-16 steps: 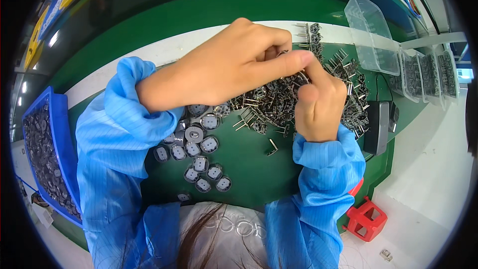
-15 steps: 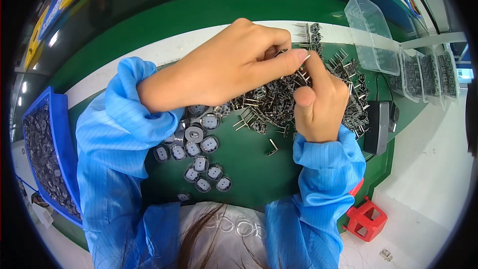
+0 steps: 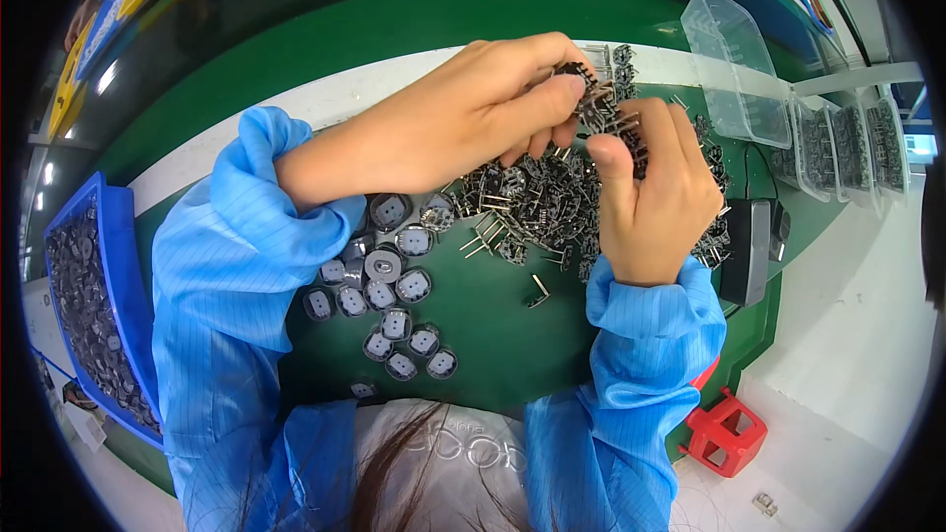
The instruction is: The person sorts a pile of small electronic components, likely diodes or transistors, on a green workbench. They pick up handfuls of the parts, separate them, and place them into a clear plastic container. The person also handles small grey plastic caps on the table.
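Note:
My left hand (image 3: 503, 103) reaches in from the left, above a heap of small black parts with metal pins (image 3: 547, 197). Its thumb and forefinger are closed on a small black pinned part (image 3: 574, 70); the other fingers curl beneath. My right hand (image 3: 658, 197) is at the right side of the heap, fingers bent over the pinned parts and thumb apart from them. Its fingertips are partly hidden among the pins. Left of the heap lie several round clear-rimmed pieces with pale centres (image 3: 380, 294), and a lone pinned part (image 3: 537, 292) rests nearer me on the green table.
A blue bin (image 3: 123, 286) of dark parts stands at the left. Pinned parts are lined up (image 3: 623, 64) behind the heap. To the right are a clear plastic box (image 3: 729, 59), filled clear trays (image 3: 847, 148), a black box (image 3: 746, 251) and a red stool (image 3: 727, 433).
My hands have drawn apart: the right moved slightly right, its thumb and fingers spreading. My left fingertips shifted a little up and left, and a black pinned part now shows in them.

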The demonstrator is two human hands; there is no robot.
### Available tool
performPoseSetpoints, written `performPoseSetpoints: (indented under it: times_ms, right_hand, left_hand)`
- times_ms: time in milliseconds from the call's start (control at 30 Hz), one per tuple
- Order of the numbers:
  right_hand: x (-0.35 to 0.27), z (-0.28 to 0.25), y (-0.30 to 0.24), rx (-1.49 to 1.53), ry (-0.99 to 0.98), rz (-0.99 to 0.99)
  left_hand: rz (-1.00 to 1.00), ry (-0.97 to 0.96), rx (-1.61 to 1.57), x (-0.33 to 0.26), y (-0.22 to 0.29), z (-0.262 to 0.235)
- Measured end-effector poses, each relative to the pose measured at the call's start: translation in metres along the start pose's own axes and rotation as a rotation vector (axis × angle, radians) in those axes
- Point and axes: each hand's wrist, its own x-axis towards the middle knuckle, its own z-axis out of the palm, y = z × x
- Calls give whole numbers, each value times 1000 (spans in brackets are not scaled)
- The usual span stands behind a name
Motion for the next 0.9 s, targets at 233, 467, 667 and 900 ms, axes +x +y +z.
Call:
performPoseSetpoints:
  times_ms: [233,467,667,900]
  right_hand:
    - [3,-6,1,435,-177,205]
    - [-3,-3,-5,717,-146,397]
    - [-5,1,-10,780,-100,439]
    - [0,-5,-3,589,-266,361]
  left_hand:
    - [15,-77,3,8,-6,-10]
    - [-36,-95,-168,10,0,-13]
    - [8,-115,-200,8,7,-17]
    - [-109,-169,-176,9,3,-29]
